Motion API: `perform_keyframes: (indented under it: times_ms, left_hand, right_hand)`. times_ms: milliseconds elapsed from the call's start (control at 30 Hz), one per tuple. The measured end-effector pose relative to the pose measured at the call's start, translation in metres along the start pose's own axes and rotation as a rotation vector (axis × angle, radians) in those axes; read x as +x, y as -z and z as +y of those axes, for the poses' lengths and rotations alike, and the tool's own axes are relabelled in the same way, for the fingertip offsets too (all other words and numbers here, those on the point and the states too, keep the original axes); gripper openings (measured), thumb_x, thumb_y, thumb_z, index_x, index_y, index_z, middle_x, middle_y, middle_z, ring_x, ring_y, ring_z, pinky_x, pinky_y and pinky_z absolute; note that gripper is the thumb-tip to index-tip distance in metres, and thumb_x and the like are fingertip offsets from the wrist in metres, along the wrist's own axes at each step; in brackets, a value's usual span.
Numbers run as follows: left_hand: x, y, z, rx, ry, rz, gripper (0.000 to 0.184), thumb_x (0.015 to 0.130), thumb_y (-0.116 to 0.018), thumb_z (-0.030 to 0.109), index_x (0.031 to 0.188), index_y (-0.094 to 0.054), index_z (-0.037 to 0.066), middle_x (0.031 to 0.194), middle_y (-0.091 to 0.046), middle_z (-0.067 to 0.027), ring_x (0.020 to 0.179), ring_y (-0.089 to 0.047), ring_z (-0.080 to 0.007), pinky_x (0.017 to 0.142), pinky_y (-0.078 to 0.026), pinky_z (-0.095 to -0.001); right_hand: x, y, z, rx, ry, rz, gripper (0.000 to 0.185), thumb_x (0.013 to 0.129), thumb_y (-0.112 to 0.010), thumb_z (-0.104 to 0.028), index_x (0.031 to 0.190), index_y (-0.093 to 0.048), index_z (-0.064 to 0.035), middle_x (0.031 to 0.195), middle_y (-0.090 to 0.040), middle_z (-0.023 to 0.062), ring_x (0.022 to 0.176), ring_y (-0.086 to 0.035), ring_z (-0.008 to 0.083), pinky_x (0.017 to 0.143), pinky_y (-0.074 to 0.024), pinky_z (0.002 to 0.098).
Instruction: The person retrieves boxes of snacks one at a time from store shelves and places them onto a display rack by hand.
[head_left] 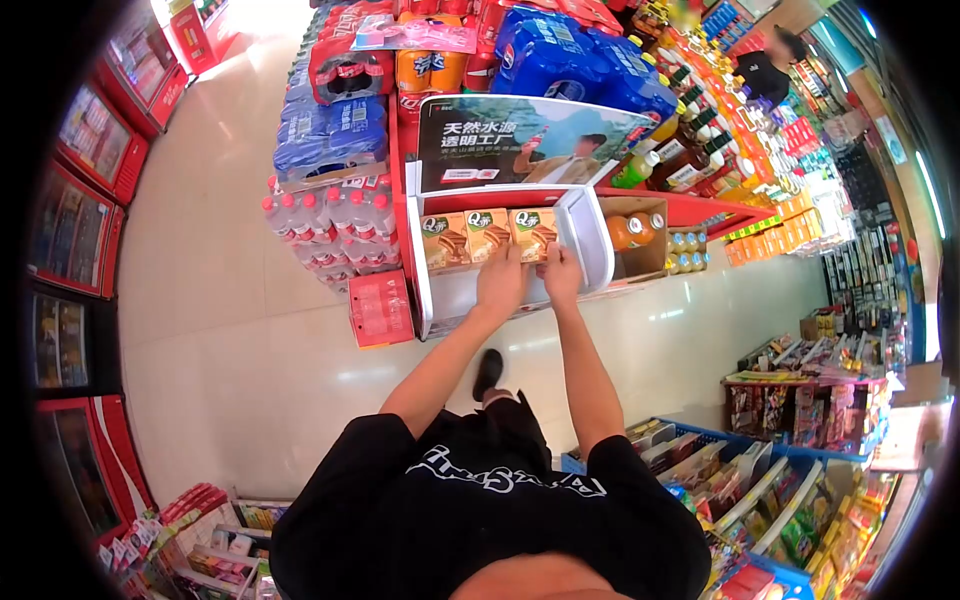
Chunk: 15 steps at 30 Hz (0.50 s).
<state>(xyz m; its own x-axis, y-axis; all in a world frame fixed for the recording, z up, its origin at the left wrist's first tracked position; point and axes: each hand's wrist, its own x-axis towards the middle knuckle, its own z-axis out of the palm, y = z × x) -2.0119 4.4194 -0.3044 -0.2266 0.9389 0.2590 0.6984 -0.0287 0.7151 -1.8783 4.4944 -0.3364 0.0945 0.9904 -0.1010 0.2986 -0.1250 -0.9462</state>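
Three orange-brown snack cake boxes stand side by side in a white display tray (450,293): the left box (445,240), the middle box (488,230) and the right box (533,228). My left hand (502,282) has its fingers at the lower left edge of the right box, close to the middle one. At that box's lower right corner, my right hand (563,274) is closed with fingers curled in. Both hands seem to hold the right box between them. Parts of its lower edge are hidden by my fingers.
Behind the tray rises an advertising board (530,145). Blue drink packs (330,135) and pink-capped bottles (325,215) are stacked at left. A carton of orange bottles (635,232) adjoins at right. Red-framed fridges (95,140) line the left. Another person (768,75) is at far right.
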Motion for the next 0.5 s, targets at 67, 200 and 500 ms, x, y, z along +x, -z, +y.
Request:
perform_keyframes:
  times_ms: [67, 200, 500]
  left_hand:
    - [0.002, -0.002, -0.006, 0.093, -0.035, -0.031, 0.025, 0.088, -0.064, 0.011, 0.111, -0.060, 0.002, 0.116, -0.059, -0.0196, 0.100, -0.066, -0.0397, 0.079, -0.057, -0.0470]
    - [-0.003, -0.031, -0.029, 0.213, -0.081, 0.034, 0.025, 0.085, -0.062, 0.009, 0.110, -0.063, 0.008, 0.118, -0.058, -0.0134, 0.101, -0.066, -0.0348, 0.079, -0.059, -0.0434]
    - [0.004, -0.017, -0.017, 0.285, -0.189, 0.127, 0.025, 0.081, -0.064, 0.009, 0.105, -0.068, 0.013, 0.108, -0.063, -0.0014, 0.094, -0.068, -0.0220, 0.071, -0.060, -0.0361]
  right_hand:
    - [0.011, -0.006, 0.010, -0.095, 0.003, -0.042, 0.044, 0.103, -0.060, -0.038, 0.105, -0.066, 0.0058, 0.084, -0.070, 0.0116, 0.067, -0.069, 0.0180, 0.060, -0.0581, 0.0323]
    - [0.022, -0.011, 0.039, -0.153, 0.128, -0.043, 0.046, 0.102, -0.060, -0.039, 0.087, -0.067, 0.0042, 0.066, -0.066, 0.0122, 0.058, -0.066, 0.0219, 0.057, -0.0517, 0.0378]
    - [0.031, -0.010, 0.028, 0.010, 0.085, -0.161, 0.039, 0.100, -0.066, -0.034, 0.097, -0.066, 0.0048, 0.077, -0.068, 0.0081, 0.063, -0.064, 0.0144, 0.057, -0.0528, 0.0304]
